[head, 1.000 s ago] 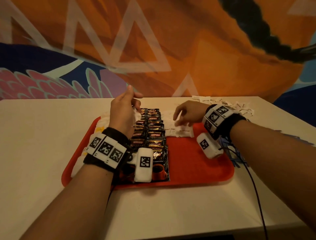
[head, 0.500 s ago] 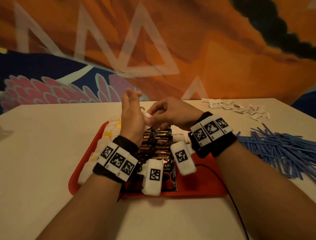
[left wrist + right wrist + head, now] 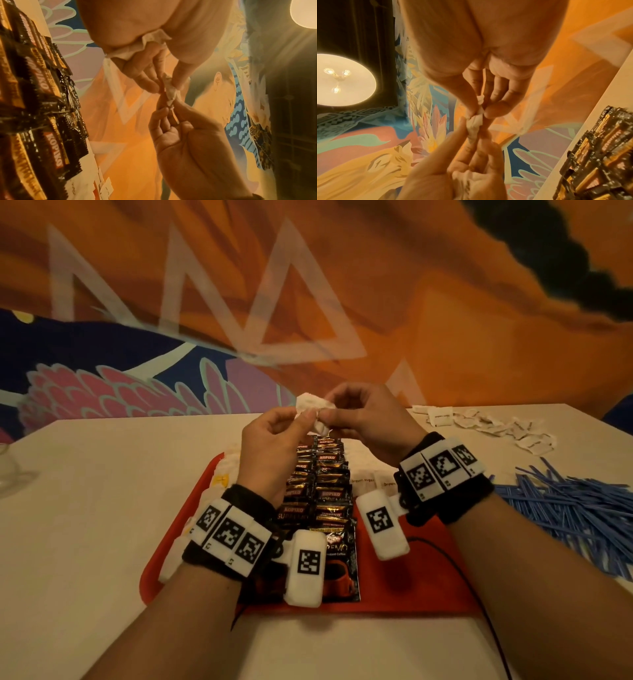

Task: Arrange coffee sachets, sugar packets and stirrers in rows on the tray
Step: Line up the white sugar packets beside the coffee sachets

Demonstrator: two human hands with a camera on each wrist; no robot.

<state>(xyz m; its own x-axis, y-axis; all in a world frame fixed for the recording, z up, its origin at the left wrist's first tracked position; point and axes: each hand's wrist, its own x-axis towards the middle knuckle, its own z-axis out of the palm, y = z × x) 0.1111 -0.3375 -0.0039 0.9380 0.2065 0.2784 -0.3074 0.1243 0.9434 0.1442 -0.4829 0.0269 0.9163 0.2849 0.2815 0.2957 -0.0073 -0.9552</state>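
Both hands hover above the far end of the red tray [image 3: 428, 577]. My left hand [image 3: 306, 419] keeps a small bunch of white sugar packets [image 3: 313, 405] in its palm. One packet [image 3: 169, 92] is pinched by the left hand [image 3: 167, 86] and by the right hand [image 3: 169, 108] at once. From the right wrist, the right hand [image 3: 479, 113] and the left hand [image 3: 471, 131] meet on that packet [image 3: 475, 121]. Two rows of dark coffee sachets [image 3: 322, 491] run down the tray's middle. White sugar packets [image 3: 370, 481] lie to their right.
Loose sugar packets [image 3: 496, 429] are scattered at the table's far right. A heap of blue stirrers [image 3: 582, 508] lies right of the tray. More white packets [image 3: 171, 556] line the tray's left edge. A black cable [image 3: 462, 577] crosses the tray. A glass [image 3: 7, 470] stands at far left.
The right hand left the sugar row on the tray and came to the left hand. Both hands then rose, now pinching a packet between them.
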